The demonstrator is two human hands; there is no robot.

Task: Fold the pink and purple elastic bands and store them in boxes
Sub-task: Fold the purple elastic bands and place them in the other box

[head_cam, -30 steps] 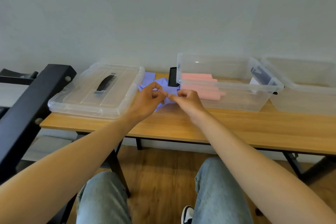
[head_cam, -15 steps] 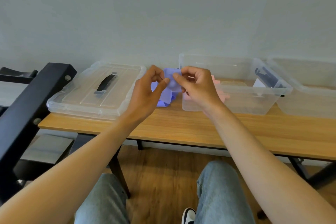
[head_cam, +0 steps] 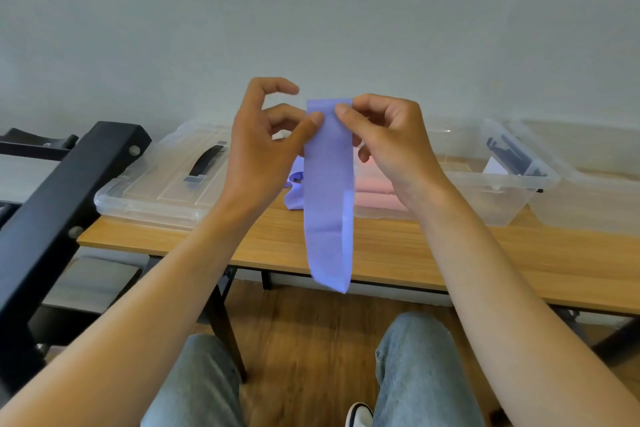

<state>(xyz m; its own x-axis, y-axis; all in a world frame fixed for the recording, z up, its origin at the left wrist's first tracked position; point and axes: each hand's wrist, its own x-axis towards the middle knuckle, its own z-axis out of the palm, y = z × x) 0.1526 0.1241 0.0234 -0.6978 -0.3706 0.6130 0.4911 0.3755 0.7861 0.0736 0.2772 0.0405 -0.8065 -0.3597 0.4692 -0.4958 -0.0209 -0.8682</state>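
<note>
Both sets of fingers pinch the top edge of a purple band, the left hand at one corner and the right hand at the other. It hangs straight, clear of the surface. The grip is only at the edge, so the slick strip could slip free or twist before folding. Behind, more purple bands lie loose; the open clear box holds folded pink bands. A lid rests left.
</note>
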